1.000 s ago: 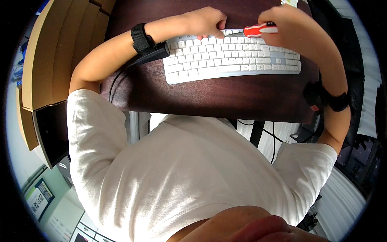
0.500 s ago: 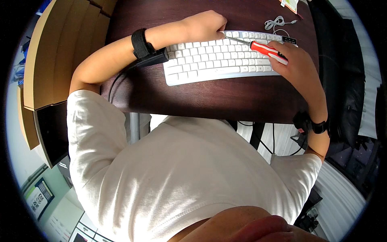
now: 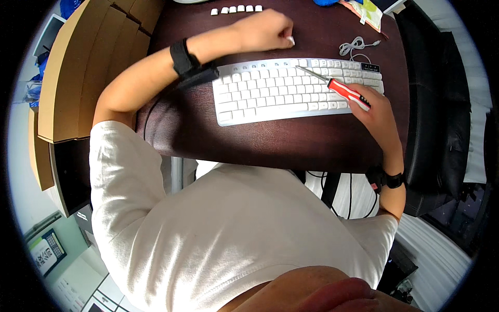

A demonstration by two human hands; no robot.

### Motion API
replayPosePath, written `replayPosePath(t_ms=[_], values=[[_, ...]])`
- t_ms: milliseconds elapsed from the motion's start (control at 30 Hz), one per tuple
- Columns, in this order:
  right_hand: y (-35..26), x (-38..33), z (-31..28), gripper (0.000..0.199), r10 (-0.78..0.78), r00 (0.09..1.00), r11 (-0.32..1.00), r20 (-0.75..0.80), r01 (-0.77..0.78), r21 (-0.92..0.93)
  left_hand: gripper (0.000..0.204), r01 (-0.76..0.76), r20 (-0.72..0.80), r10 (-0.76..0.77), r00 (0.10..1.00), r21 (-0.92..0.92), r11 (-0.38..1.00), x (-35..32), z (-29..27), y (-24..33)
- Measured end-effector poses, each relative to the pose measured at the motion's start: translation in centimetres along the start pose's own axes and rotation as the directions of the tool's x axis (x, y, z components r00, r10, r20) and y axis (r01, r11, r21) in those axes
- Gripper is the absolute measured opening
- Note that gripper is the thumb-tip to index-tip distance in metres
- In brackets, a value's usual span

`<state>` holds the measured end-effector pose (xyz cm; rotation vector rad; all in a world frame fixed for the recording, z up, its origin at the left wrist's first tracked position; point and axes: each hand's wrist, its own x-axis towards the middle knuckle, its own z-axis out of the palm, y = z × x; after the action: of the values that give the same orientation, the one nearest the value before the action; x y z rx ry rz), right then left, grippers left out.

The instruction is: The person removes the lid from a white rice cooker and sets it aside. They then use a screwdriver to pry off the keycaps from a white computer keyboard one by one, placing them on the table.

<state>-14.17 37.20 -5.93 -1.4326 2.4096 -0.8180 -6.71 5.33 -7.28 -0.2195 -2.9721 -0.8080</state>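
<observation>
Head view, looking down past the white-shirted torso to a dark wooden desk (image 3: 270,145). The right hand (image 3: 377,112) closes its fingers around the red handle of a screwdriver (image 3: 340,89), whose metal blade slants up and left so that its tip rests among the upper key rows of a white keyboard (image 3: 291,91) lying across the desk. The left hand (image 3: 265,31) sits beyond the keyboard's far edge, fingers curled shut on what seems to be a small white keycap (image 3: 291,40), though only a sliver of it shows. A row of 6 loose white keycaps (image 3: 235,10) lies at the desk's far edge, well apart from the keyboard; a coiled white cable (image 3: 356,47) lies just beyond its right end.

Risks, as judged: with the left hand off the keyboard, a levering push may slide the board; a steep blade may slip and scratch neighbouring keys or snap a clip; a freed cap may spring off the desk
</observation>
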Motion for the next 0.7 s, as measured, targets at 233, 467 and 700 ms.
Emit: replayPosePath(t_ms=[233, 467, 700], values=[[0.8, -1.2, 0.0, 0.027, 0.054, 0.998, 0.999, -0.045, -0.054, 0.007, 0.017, -0.084, 0.077, 0.057, 0.995, 0.429, 0.899, 6.6, -4.0, -6.9], [1.2, -2.0, 0.2, 0.026, 0.066, 0.995, 0.996, -0.073, -0.061, 0.063, 0.023, -0.045, 0.149, -0.049, 0.988, 0.568, 0.822, 8.6, -1.4, -11.3], [1.2, -1.9, 0.2, 0.025, 0.065, 0.996, 0.996, -0.057, -0.061, 0.07, 0.024, -0.008, 0.154, -0.102, 0.983, 0.586, 0.81, 8.3, -1.3, -11.0]])
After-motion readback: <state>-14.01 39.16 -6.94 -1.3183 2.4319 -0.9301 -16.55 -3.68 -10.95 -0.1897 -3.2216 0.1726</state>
